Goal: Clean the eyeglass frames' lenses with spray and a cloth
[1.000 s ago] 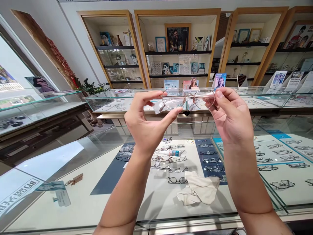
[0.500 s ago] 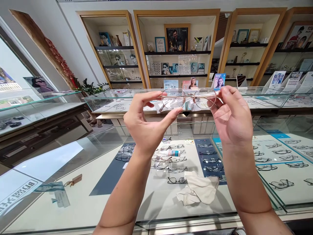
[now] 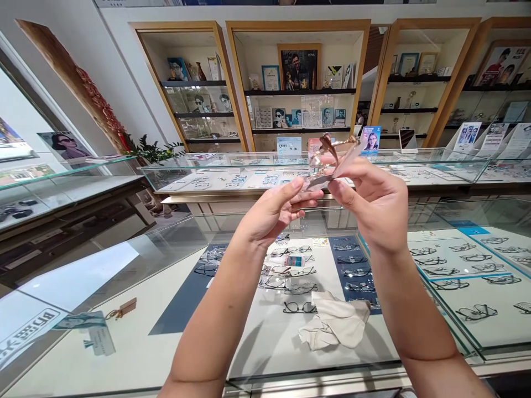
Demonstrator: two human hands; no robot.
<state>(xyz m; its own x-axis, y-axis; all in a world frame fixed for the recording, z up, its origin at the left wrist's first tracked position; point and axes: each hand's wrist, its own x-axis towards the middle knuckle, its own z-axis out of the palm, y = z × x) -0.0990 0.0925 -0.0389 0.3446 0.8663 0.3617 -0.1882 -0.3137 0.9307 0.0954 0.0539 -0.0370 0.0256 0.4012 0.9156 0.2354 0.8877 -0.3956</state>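
A pair of thin gold-rimmed eyeglasses (image 3: 331, 160) is held up in front of me above the glass counter, tilted and seen nearly edge-on. My right hand (image 3: 375, 202) pinches the frame between thumb and fingers from the right. From the left, my left hand (image 3: 276, 213) has its thumb and fingers closed at the lower end of the glasses; the exact contact is hard to see. Below, on the glass, lie a crumpled off-white cloth (image 3: 341, 320) and a small white bottle (image 3: 290, 260) with a blue-and-red label.
Under the counter glass, rows of eyeglasses (image 3: 301, 288) sit on white and dark blue panels. A brown tag (image 3: 128, 305) lies at left. Ahead stands another glass showcase (image 3: 232, 179), with wood-framed shelves (image 3: 301, 93) behind it. A leafy plant (image 3: 155, 149) stands at left.
The glasses have turned from facing me to edge-on and tilted. My left hand has shifted right and down, toward my right hand, its fingers now beneath the frame. My right hand has moved left.
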